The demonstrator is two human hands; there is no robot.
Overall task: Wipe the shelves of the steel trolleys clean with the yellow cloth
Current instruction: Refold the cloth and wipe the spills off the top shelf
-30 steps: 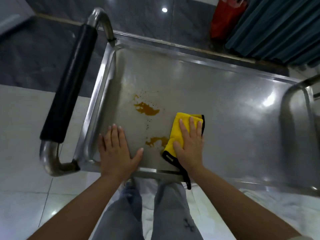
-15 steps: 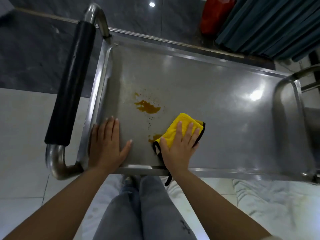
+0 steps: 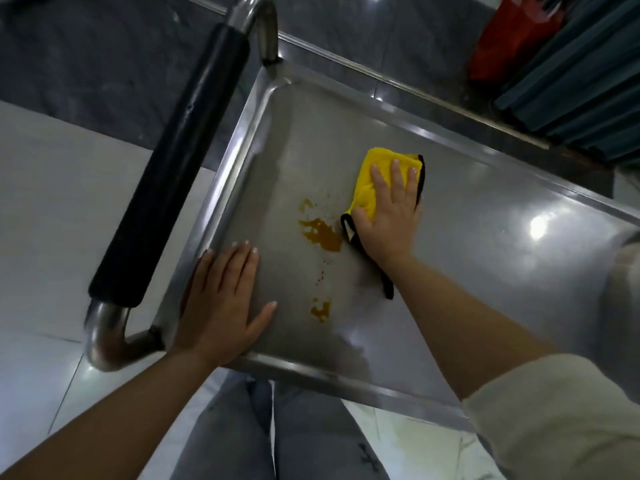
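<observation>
The steel trolley's top shelf [image 3: 485, 258] fills the view. A folded yellow cloth [image 3: 372, 174] with black edging lies on it, and my right hand [image 3: 391, 216] presses flat on the cloth with straight fingers. Just left of the cloth is an orange-brown stain [image 3: 320, 235]; a smaller stain [image 3: 320, 310] lies nearer to me. My left hand [image 3: 221, 303] rests flat on the shelf's near left corner, fingers straight.
The trolley's handle [image 3: 173, 161], steel tube with a black grip, runs along the left side. Beyond the far rim stand a red object [image 3: 509, 36] and dark green ribbed panels [image 3: 581, 74]. My legs are below the near rim.
My right hand has slid the cloth away from me, off the near stain and up beside the larger one. The near stain is uncovered again. My left hand stays put.
</observation>
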